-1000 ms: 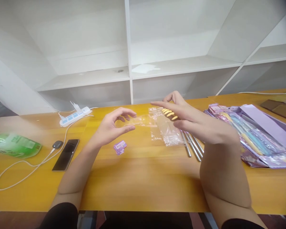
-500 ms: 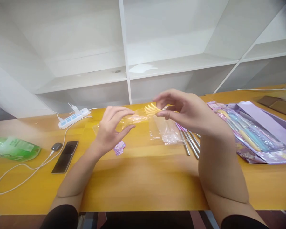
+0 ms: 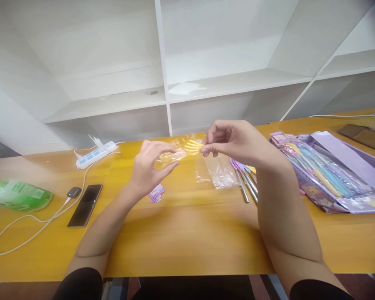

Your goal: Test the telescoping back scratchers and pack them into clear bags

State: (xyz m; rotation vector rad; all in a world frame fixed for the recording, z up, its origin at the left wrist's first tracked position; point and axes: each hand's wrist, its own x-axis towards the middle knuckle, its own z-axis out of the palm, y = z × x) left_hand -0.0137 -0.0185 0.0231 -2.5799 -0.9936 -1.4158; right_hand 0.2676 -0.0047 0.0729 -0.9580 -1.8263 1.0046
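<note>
My right hand (image 3: 229,141) pinches a small yellow hand-shaped scratcher head (image 3: 193,146) between thumb and fingers, its prongs pointing left. Facing it across a gap is my left hand (image 3: 152,161), thumb and fingers spread apart. Crumpled clear plastic (image 3: 173,155) shows just beyond the left fingertips; whether they touch it I cannot tell. Beneath the left hand lie small purple printed cards (image 3: 156,193). Metal rods (image 3: 247,185) with purple tops rest on the table, partly hidden by my right arm. A flat clear bag (image 3: 220,173) lies beside them.
To the right stands an open purple box (image 3: 334,177) with wrapped coloured sticks. On the left are a phone (image 3: 85,205), a white cable, a power strip (image 3: 96,154) and a green plastic pack (image 3: 18,195). White shelving (image 3: 167,100) rises behind the table (image 3: 187,241).
My right hand has moved slightly left with the yellow scratcher head, its prongs now fanned toward the camera. The clear plastic has shifted, and my left hand has moved a little right.
</note>
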